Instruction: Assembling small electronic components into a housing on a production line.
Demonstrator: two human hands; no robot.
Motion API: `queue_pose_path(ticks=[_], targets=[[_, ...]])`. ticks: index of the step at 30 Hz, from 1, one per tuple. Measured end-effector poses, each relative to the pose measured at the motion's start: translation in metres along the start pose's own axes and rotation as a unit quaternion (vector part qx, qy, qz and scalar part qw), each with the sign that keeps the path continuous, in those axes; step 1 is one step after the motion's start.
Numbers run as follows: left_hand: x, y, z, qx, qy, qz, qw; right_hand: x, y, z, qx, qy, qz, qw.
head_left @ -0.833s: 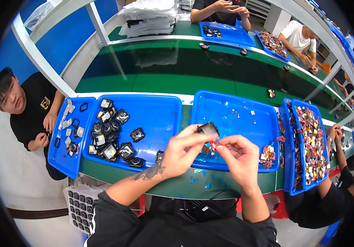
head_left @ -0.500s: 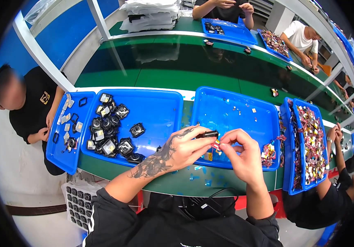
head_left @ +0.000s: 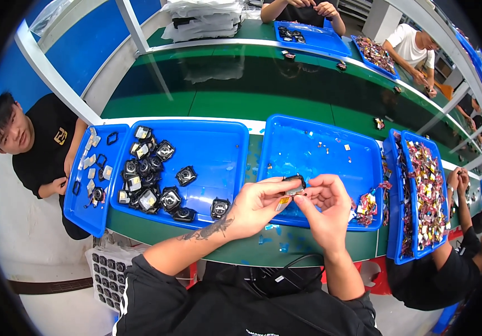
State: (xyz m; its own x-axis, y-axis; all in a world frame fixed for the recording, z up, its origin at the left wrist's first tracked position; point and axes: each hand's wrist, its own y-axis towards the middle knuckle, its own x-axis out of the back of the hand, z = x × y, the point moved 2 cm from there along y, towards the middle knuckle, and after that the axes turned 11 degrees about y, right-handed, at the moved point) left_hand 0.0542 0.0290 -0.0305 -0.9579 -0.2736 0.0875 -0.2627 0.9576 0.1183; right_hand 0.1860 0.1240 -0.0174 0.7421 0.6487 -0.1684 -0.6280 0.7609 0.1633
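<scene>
Left hand pinches black housing above blue tray. Right hand half-curled at the housing; can't tell if gripping.

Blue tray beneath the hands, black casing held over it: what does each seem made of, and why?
Blue tray: probably moulded plastic, glossy; rounded corners and light reflections suggest it. Black casing: perhaps plastic, dark and slightly shiny; small and partly covered, so metal remains possible.
</scene>
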Motion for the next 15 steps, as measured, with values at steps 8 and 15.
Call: queue_pose_path(ticks=[8, 15], targets=[[-0.006, -0.002, 0.003, 0.039, -0.102, -0.054, 0.993, -0.003, 0.0, -0.011, 0.07, -0.017, -0.042, 0.996], [-0.006, -0.003, 0.006, 0.035, -0.125, -0.076, 0.989, -0.002, -0.001, -0.015, 0.043, 0.03, -0.039, 0.998]])
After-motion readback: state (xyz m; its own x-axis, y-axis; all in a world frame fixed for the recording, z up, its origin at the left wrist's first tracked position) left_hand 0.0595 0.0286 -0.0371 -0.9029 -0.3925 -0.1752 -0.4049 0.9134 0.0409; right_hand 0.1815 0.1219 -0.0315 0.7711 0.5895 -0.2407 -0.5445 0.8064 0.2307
